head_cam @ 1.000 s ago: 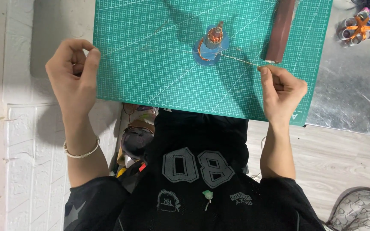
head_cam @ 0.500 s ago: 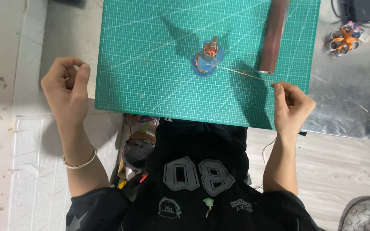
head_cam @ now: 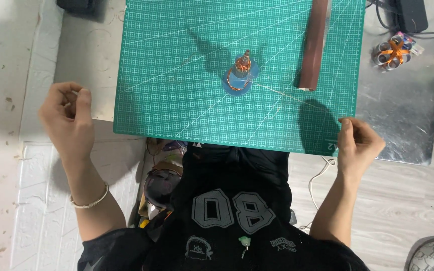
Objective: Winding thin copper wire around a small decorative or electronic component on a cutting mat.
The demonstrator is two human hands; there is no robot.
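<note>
- Mat (head_cam: pixel 177 75): fills more of the view than a second ago.
- Hands: left hand (head_cam: pixel 69 118) and right hand (head_cam: pixel 358 143) pinched shut, spread wider, drawing wire (head_cam: pixel 297 98) taut.
- Coil (head_cam: pixel 240 75): mid-mat, wire trailing rightward.

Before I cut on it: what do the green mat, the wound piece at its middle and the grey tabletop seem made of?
The green mat looks like matte rubbery plastic printed with white grid lines. The wound piece shows shiny orange-brown coils, probably copper wire, on a blue base that may be plastic. The grey tabletop looks like brushed sheet metal, judging by its dull sheen.
</note>
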